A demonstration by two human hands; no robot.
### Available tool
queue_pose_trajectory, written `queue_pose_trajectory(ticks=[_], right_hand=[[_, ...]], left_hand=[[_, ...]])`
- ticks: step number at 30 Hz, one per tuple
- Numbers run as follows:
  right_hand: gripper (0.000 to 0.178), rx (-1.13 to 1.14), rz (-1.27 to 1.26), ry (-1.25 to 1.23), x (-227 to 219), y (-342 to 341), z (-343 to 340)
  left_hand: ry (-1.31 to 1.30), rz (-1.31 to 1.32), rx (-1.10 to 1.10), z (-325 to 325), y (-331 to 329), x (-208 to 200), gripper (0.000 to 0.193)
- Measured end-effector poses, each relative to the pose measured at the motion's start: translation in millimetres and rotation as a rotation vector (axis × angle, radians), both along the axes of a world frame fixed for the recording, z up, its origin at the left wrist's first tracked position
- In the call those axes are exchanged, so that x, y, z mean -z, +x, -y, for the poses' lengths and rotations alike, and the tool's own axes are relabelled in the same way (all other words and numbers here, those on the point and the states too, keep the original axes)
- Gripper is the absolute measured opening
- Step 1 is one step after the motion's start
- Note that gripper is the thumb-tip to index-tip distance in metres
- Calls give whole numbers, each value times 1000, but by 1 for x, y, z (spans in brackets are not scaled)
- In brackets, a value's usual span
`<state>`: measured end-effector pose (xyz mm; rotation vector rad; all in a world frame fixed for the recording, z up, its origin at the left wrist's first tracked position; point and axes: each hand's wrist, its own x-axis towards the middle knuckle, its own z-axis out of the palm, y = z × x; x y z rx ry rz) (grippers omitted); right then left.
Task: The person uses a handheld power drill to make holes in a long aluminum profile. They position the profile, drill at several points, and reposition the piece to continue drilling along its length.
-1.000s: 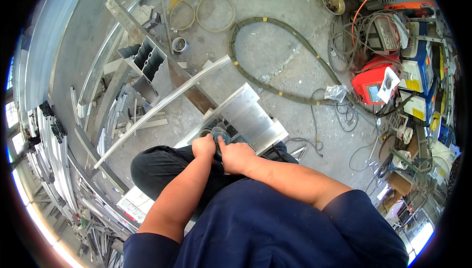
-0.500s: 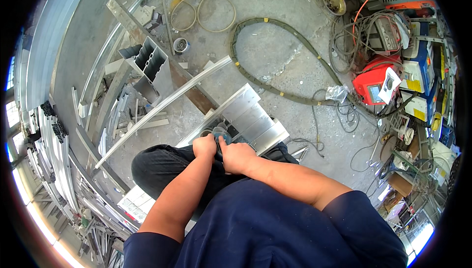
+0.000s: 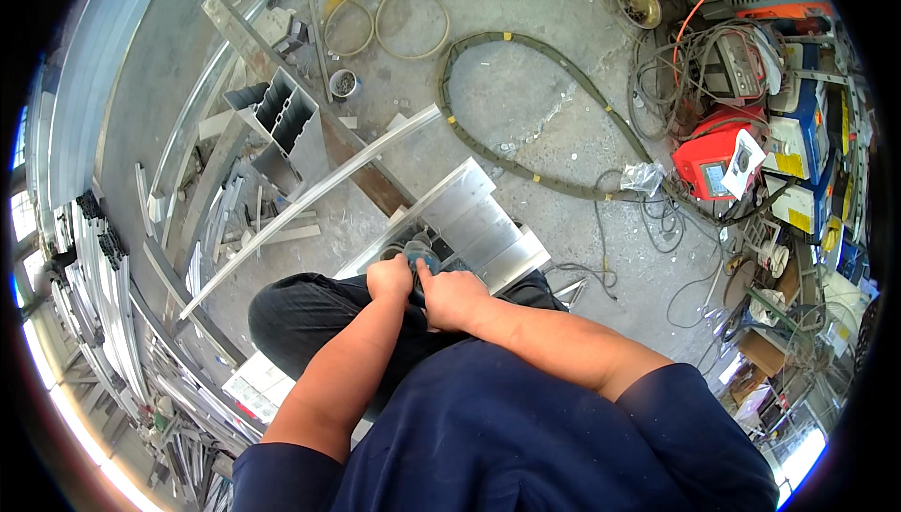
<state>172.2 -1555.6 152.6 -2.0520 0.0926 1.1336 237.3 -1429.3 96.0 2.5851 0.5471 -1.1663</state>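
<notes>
both hands' grip clamped on a grey power tool (image 3: 419, 254), left hand (image 3: 389, 279), right hand (image 3: 453, 298), over ribbed aluminium panel (image 3: 474, 216)

one head-worn fisheye looks steeply down, close over the concrete floor (image 3: 526, 108).

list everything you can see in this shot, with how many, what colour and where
power tool: one, teal-grey, mostly hidden under both hands
ribbed aluminium panel: one, silver, centre, under the tool
long aluminium strip: one, silver, slanting left of centre
hollow profile: one, grey, upper left
thick hose: one, olive, looped on floor, upper centre
small tin: one, grey, upper left
red machine: one, right, among cables
left hand: on tool
right hand: on tool
</notes>
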Motion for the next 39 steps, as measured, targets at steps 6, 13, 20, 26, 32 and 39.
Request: queue_pose_trajectory(ticks=[6,13,20,26,32,39], right_hand=[[91,-27,8,2,2,1,0],[88,-34,13,3,5,0,1],[87,-69,7,-13,3,2,5],[88,-38,0,-19,-1,2,10],[87,-16,47,-28,-3,-4,9],[80,-121,79,-74,-12,-4,18]], left_hand=[[5,5,-88,-4,-4,7,47],[17,-6,-136,6,0,-8,46],[23,-39,-107,9,3,-9,45],[-14,-21,100,0,0,11,41],[-48,-15,52,-14,-8,30,35],[-116,60,-305,13,-10,-6,29]])
